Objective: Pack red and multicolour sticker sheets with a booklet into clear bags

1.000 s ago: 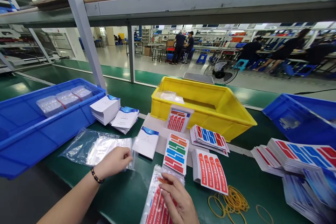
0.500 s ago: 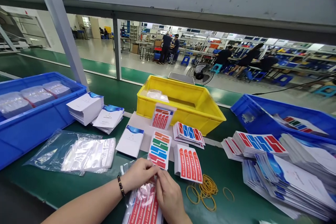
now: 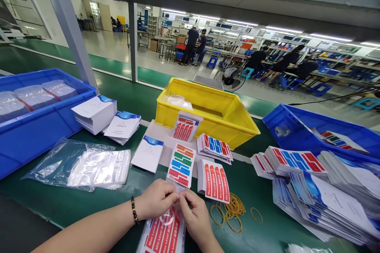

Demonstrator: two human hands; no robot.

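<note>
Pinching a clear bag (image 3: 170, 216) with left hand (image 3: 157, 199) and right hand (image 3: 194, 213), both grips narrow and side by side, over bagged red label sheets (image 3: 162, 235) close to the near edge of the workbench (image 3: 89, 201). Seems to be working at the bag's mouth; cannot tell whether parting it or pressing it together. Probably calls next for a light pinch along the rim, without creasing the sheets below. Toward the far edge, just past the hands: multicolour label stack (image 3: 181, 166), with white booklet (image 3: 148, 153) to its left, red label stack (image 3: 213, 181) to its right, yellow bin (image 3: 208, 125) behind.
</note>
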